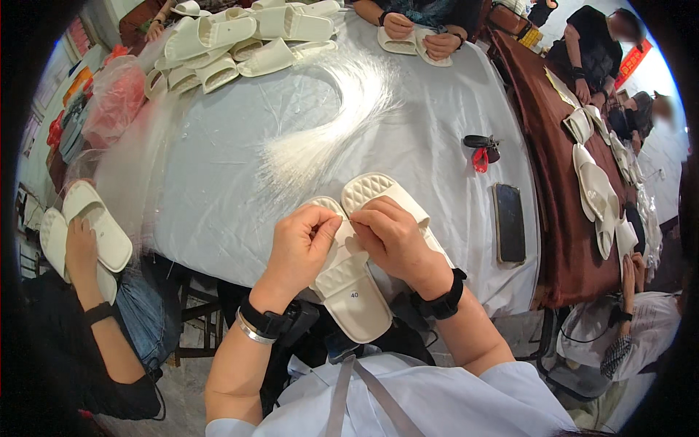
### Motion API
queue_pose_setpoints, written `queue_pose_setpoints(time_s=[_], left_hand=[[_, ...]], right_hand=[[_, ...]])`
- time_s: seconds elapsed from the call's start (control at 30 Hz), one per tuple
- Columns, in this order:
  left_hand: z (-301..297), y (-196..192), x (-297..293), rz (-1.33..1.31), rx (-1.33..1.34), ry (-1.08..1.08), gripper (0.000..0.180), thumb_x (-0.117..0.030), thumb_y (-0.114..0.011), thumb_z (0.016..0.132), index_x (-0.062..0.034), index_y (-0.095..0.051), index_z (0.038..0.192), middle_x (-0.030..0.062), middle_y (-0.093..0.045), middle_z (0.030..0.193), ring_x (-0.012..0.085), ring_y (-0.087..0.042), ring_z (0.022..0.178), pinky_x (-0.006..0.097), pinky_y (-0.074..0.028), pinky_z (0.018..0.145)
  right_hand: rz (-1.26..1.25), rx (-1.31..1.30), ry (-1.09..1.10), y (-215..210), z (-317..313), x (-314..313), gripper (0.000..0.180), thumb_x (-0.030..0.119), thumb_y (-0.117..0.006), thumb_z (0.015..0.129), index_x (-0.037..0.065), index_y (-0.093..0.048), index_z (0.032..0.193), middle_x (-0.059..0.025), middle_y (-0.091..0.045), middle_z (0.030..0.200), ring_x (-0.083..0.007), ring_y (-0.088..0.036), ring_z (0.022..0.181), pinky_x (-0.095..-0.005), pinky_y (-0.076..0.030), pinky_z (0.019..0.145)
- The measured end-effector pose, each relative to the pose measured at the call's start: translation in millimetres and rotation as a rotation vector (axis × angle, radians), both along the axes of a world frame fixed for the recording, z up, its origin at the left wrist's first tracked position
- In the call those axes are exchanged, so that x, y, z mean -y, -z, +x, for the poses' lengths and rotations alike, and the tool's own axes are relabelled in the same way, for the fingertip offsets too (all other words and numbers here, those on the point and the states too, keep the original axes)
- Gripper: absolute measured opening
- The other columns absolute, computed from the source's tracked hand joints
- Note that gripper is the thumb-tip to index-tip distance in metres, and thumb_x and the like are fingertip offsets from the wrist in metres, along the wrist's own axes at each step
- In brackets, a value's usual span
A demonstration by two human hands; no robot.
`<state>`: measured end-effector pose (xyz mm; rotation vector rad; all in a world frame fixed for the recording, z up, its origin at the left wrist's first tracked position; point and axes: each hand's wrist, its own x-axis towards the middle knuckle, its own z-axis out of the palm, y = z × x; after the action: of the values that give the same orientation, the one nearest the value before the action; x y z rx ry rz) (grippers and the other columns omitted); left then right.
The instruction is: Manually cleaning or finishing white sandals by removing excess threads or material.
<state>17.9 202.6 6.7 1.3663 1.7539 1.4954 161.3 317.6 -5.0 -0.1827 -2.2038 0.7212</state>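
Note:
A pair of cream slippers lies side by side in front of me at the near edge of the table. The left slipper (353, 309) points its heel end toward me; the right slipper (373, 186) lies partly under my right hand and shows its quilted footbed. My left hand (304, 244) pinches thumb and forefinger together over the left slipper. Close beside it, my right hand (397, 237) pinches over the inner edge of the right slipper. Whatever is between the fingertips is too fine to make out. Beyond the hands fans a bundle of thin clear plastic strands (331, 120).
A heap of cream slippers (273, 36) sits at the far left. A phone (509, 223) and small black-and-red snips (480, 151) lie to my right. People at left, far side and right handle slippers; a brown-covered table (539, 146) stands on the right.

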Motion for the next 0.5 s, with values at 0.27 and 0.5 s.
queue_pose_setpoints(time_s=[0.27,0.5], left_hand=[[-2.9,5.3,-5.1,-0.023,-0.059,0.051,0.012,-0.009,-0.061,0.092,0.0017,-0.065,0.087,0.0021,-0.059,0.071,0.0065,-0.050,0.061,0.023,-0.041,0.054],[-1.9,3.6,-6.0,-0.019,-0.122,0.079,0.011,-0.008,-0.061,0.091,0.0019,-0.066,0.089,0.0047,-0.061,0.072,0.0093,-0.052,0.062,0.025,-0.042,0.056]], right_hand=[[0.014,0.071,-0.015,-2.8,2.0,0.6,0.019,-0.006,-0.065,0.069,0.001,-0.060,0.086,-0.0116,-0.060,0.078,-0.0294,-0.058,0.076,-0.0379,-0.050,0.067],[0.042,0.080,-0.032,-3.3,2.7,-0.4,0.017,-0.005,-0.064,0.070,0.001,-0.060,0.085,-0.0121,-0.059,0.077,-0.0304,-0.058,0.075,-0.0383,-0.050,0.067]])
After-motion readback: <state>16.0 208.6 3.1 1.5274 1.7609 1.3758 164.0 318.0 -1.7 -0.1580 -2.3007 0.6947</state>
